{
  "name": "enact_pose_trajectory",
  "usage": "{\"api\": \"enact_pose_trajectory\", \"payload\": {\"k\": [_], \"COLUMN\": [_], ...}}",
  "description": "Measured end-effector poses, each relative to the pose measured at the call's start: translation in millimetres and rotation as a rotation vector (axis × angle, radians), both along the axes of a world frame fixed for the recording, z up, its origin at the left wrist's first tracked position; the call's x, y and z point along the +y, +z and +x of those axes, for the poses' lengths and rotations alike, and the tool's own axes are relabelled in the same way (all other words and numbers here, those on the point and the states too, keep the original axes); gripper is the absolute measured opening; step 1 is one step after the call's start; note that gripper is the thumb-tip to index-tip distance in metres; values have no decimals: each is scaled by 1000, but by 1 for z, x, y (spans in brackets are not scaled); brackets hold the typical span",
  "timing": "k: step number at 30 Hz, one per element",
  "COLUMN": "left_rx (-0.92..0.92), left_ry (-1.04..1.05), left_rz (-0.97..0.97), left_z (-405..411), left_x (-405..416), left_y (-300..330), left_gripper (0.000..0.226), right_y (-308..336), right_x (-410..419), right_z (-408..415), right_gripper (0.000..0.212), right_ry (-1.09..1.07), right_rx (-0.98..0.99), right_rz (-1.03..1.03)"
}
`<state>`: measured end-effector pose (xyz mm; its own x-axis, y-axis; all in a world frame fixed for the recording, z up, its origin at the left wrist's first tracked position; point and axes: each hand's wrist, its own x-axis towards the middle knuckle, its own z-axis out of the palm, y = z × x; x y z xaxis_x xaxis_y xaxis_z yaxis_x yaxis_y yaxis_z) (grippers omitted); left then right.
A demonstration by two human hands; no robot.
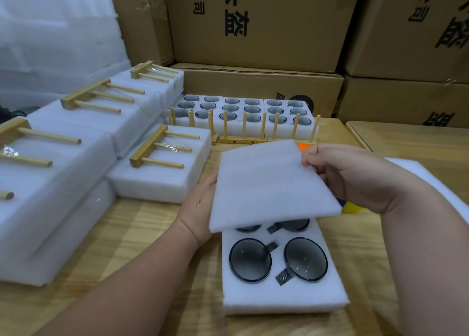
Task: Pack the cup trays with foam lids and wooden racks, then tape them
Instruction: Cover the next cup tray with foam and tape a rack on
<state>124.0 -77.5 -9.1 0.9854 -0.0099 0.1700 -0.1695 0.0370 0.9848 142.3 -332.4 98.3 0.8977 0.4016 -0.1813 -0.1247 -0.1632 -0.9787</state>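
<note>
While both hands hold it, white square foam lid (pixel 272 183) hovers tilted, centre frame | below: white foam cup tray (pixel 284 295), dark glass cups (pixel 250 259) | right hand (pixel 355 178) fingers pinching far corner | left hand (pixel 200 208) fingers hidden under edge, cannot tell

Brown cardboard boxes (pixel 261 23) are standing stacked along the back, filling the whole width of the view, with large black printed characters showing on their fronts. A flatter box (pixel 258 87) is lying under the middle one, and strips of clear tape are shining on the seams. The wooden table (pixel 142 236) is showing a pale, streaky grain, and a second tabletop (pixel 411 143) is sitting just beside it at the right, a narrow gap running between the two. Something orange (pixel 303 146) is peeking out at the middle, and something yellow (pixel 352 207) is lying lower at the right, both mostly hidden. A dark object (pixel 15 111) is sitting at the far left edge, too hidden to identify.
</note>
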Motion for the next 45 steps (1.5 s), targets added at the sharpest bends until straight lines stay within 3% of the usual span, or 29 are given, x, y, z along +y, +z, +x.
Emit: {"api": "enact_pose_trajectory", "payload": {"k": [4,7,10,14,25,32,36,38,41,45], "left_rx": [16,84,17,-64,-22,25,40,41,45,61], "left_ry": [2,6,31,54,124,126,104,102,101,111], "left_rz": [-33,-40,79,154,228,207,187,187,186,184], "left_z": [2,7,6,1,-4,-2,-2,-1,-1,-3], "left_x": [1,2,6,6,4,5,5,6,5,4], "left_y": [-2,-5,-10,-9,-5,-9,-11,-11,-9,-8], "left_gripper": [35,27,40,53,57,45,37,33,33,32], "right_y": [-6,-10,-12,-14,-14,-12,-20,-27,-34,-36], "right_x": [-5,-13,-19,-23,-25,-24,-10,4,26,35], "right_z": [2,5,5,5,5,3,7,9,6,-1], "right_gripper": [14,58,99,120,119,109,58,45,49,63], "right_ry": [62,112,206,302,375,359,35,-146,-149,99], "right_rx": [-72,-85,-93,-67,13,8,-167,-348,-510,-475], "right_rz": [-98,-244,-387,-480,-590,-652,-765,-691,-578,-777]}}
